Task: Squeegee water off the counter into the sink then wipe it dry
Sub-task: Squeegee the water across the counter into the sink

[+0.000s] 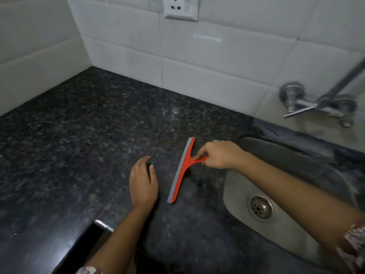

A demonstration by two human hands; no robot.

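Squeegee (pixel 180 171) is lying on the dark, speckled tabletop (pixel 79 135), just left of the sink (pixel 296 165). It is orange with a grey rubber strip. Its long side is running from near the person up toward the wall, leaning a little to the right at the far end. The grey strip is facing left and the short handle is pointing right, toward the sink.

The right hand (pixel 217 155) is reaching in over the sink's edge. Its fingers (pixel 199 153) and thumb are pinching the end of the handle. The left hand (pixel 143 182) is sitting palm down on the tabletop, just left of the grey strip and not touching it. Its fingers (pixel 145 161) are lying close together and bending a little, holding nothing.

The metal sink is showing a round drain (pixel 260 207) at its bottom. A shiny tap (pixel 316 103) is sticking out of the white wall tiles (pixel 217 66) above it. A white socket (pixel 180 7) is sitting high on the wall, partly cut off at the top.

A patterned sleeve (pixel 353 248) is peeking in at the right edge. The right arm is hiding part of the sink. A pale smear is showing on the tabletop near the wall, but it is too blurry to tell if it is water. Something dark with a bit of metal is sitting below the tabletop's front edge, and it is hard to make out.
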